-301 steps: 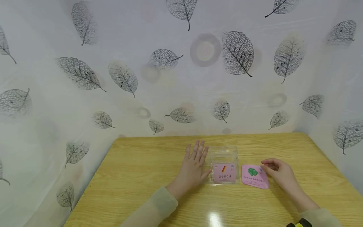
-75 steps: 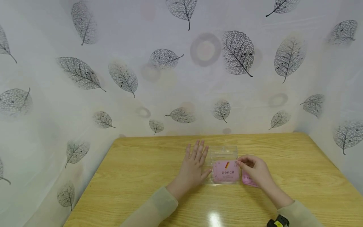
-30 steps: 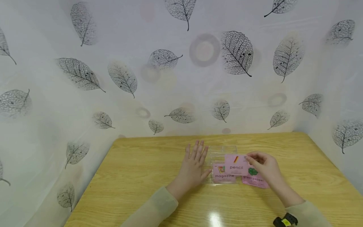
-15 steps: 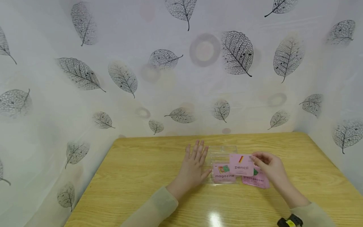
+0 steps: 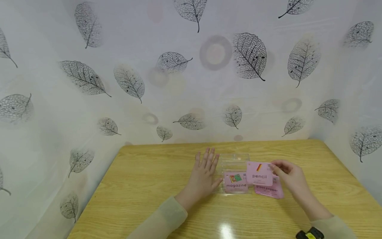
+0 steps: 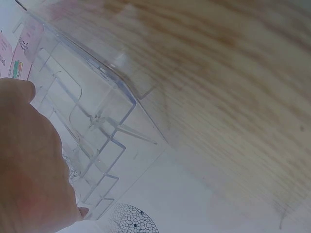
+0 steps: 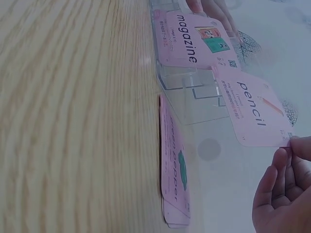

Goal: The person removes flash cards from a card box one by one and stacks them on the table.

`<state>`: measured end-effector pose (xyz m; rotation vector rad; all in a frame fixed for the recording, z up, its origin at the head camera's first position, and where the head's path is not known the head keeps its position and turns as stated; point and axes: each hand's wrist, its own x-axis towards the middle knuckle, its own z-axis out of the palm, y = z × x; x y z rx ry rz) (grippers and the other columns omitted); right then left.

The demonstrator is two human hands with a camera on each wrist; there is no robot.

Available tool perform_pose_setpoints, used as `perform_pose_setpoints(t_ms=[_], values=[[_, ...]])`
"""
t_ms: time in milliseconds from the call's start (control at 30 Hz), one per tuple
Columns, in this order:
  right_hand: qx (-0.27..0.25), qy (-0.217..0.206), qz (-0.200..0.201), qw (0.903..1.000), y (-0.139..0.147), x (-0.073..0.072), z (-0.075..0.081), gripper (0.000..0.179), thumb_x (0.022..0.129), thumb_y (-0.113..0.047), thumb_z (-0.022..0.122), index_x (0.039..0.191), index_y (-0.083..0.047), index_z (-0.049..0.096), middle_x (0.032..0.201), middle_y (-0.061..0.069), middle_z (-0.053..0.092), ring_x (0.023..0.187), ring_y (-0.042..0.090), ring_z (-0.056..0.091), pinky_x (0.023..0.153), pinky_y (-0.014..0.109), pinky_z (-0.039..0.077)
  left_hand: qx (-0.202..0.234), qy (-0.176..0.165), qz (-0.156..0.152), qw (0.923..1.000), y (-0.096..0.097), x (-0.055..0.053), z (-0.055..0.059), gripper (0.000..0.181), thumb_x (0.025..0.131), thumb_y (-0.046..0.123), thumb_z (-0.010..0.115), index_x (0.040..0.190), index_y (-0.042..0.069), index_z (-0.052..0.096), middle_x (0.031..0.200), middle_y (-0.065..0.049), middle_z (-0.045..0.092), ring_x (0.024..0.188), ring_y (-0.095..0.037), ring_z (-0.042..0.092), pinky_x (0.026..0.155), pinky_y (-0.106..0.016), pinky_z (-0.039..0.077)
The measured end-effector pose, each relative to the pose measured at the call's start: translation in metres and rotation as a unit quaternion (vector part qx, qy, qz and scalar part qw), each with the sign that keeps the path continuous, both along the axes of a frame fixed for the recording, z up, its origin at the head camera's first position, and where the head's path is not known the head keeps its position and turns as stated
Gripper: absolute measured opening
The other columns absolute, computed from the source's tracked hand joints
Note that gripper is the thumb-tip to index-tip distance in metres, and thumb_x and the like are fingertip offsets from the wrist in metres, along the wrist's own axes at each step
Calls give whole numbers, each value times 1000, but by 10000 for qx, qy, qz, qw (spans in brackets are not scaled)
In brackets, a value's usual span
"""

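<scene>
My right hand (image 5: 290, 176) pinches the corner of a pink flashcard (image 5: 259, 174) reading "pencil", held up off the table. In the right wrist view thumb and fingertips meet at the edge of this flashcard (image 7: 255, 109). Beneath it lies a small stack of pink cards (image 5: 268, 191), "green pepper" on top. A clear plastic stepped holder (image 5: 235, 164) stands to the left, with a "magazine" card (image 5: 235, 182) in its front slot. My left hand (image 5: 201, 177) rests on the left part of the holder with fingers spread; the left wrist view shows its clear tiers (image 6: 107, 145).
The wooden table (image 5: 143, 186) runs back to a pale curtain (image 5: 179, 93) printed with leaves, which also hangs along both sides. A black and yellow wrist device (image 5: 310, 234) shows by the right sleeve.
My right hand took the "pencil" card out of the holder's front slot, uncovering "magazine", and carried it right over the "green pepper" stack. My left hand stayed in place.
</scene>
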<state>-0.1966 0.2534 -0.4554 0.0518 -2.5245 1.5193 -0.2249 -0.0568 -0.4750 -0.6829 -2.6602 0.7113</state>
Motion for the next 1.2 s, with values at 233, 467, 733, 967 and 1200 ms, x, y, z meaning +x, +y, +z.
perform_pose_setpoints(t_ms=[233,467,733,967,1200], values=[[75,123,-42,9999,8,1,-1,36,94,-29,58,109,3,62,87,-16,64,76,-4,60,68,17,53,55,-44,-35,10000,-1,1,0,87,90,69,8,151,8,-8,155,-19,-19,145,-35,-4,115,-57,8],[-23,213,-116,9997,14,0,-4,34,94,-25,59,108,5,62,86,-22,62,76,-5,59,68,15,53,37,-38,-45,10000,0,0,0,87,90,69,8,151,9,-7,154,-20,-20,145,-35,-4,115,-57,8],[13,115,-247,9996,20,0,-7,37,94,-29,58,109,5,61,85,-24,60,76,-6,59,68,14,52,9,-58,-16,10000,0,0,1,87,91,69,7,150,8,-10,154,-19,-20,145,-35,-5,115,-57,8],[-91,69,-278,9995,25,1,-11,38,93,-29,59,108,6,61,86,-23,61,77,-6,59,68,16,53,1,-69,-12,10000,0,1,2,87,91,69,8,151,8,-9,155,-19,-18,145,-35,-4,115,-56,9],[-122,34,-260,9996,27,1,-15,36,93,-26,60,107,8,61,82,-22,62,74,-5,59,66,16,54,-35,-114,25,9999,0,2,3,87,91,68,7,150,8,-10,155,-19,-19,145,-35,-6,115,-57,8]])
